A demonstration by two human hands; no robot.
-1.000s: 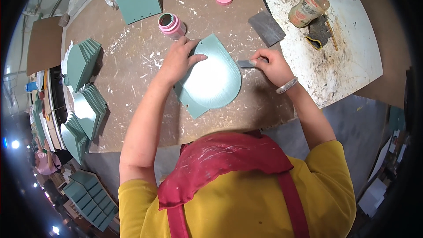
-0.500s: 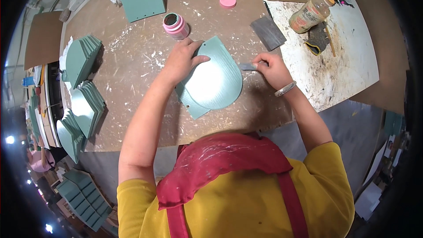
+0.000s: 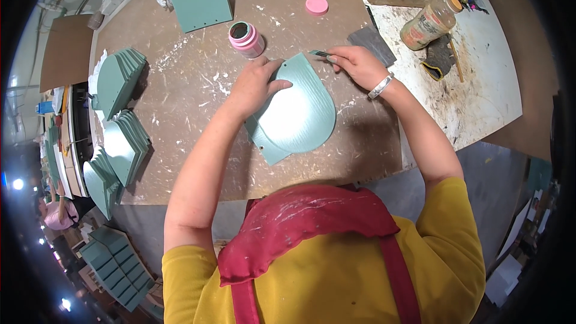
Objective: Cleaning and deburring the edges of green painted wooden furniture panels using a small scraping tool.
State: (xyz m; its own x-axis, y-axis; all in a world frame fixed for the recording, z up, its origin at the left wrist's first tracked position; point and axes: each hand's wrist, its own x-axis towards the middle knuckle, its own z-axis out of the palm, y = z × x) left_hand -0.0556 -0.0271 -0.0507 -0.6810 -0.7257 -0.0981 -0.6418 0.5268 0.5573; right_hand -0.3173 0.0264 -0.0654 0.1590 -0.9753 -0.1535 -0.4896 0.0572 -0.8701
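"where's the green arched panel?"
"on the tabletop, left hand at its edge, thumb and fingers spread."
"and the right hand?"
"its fingers pinch a small strip, possibly a scraper, near the panel."

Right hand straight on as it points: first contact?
Probably the corner of the green panel under the left hand, just past the tool; clearing that, the pink jar. Height unclear.

A round-ended green panel lies flat near what seems a blade.
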